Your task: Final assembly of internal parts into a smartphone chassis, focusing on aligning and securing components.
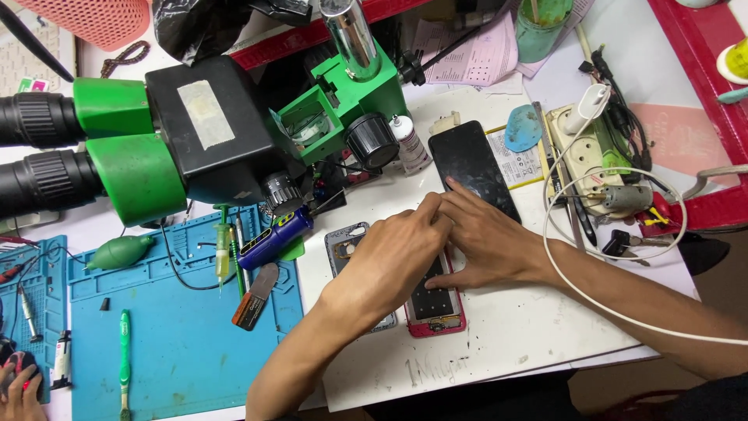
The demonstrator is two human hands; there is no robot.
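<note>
We find both hands at the middle of the white desk [499, 335], meeting over an opened phone. The left hand [397, 253] lies palm down, its fingers [433, 212] together and stretched toward the right hand, covering most of a grey phone frame [343, 242]. The right hand [487, 234] rests flat, fingers spread, its thumb along the red phone body [436, 308], whose near end shows bare internals. Its index fingertip touches the near edge of a black screen panel [471, 168] lying just beyond. Neither hand is clamped on anything that we can see. To the left stands a green and black microscope [187, 132] over a blue work mat [179, 335] with tweezers and a green brush [125, 359]. To the right lies a beige power strip [584, 156], with a white cable [561, 265] looping across the right forearm.
</note>
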